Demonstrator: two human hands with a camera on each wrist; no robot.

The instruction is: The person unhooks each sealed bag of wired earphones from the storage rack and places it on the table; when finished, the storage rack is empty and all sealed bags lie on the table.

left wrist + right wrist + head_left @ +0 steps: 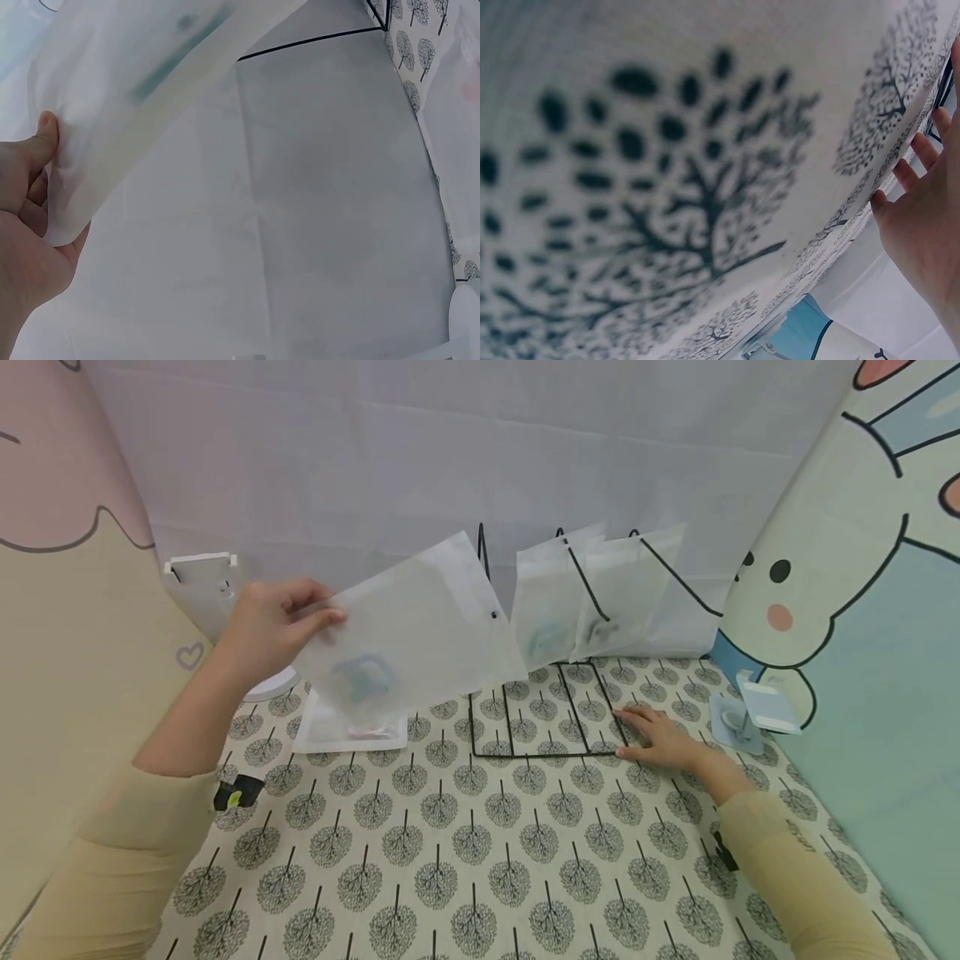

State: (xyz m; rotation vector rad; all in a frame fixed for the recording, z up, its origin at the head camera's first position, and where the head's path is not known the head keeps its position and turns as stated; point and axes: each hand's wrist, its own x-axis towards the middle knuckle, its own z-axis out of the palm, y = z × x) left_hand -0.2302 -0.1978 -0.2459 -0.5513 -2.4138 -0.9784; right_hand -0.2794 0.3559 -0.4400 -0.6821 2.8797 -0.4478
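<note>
1 pouch (420, 631), edge in left hand (268, 625)

Blue shape (365, 678) inside the frosted bag (438, 618), blurred beyond recognition

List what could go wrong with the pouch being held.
The left grip pinches the held pouch at one end only, so it might slip or sag. Its far edge appears close to the hanging pouches and could jostle them. The wire rack may shift if bumped, since the right grip is only at one side of its base.
</note>
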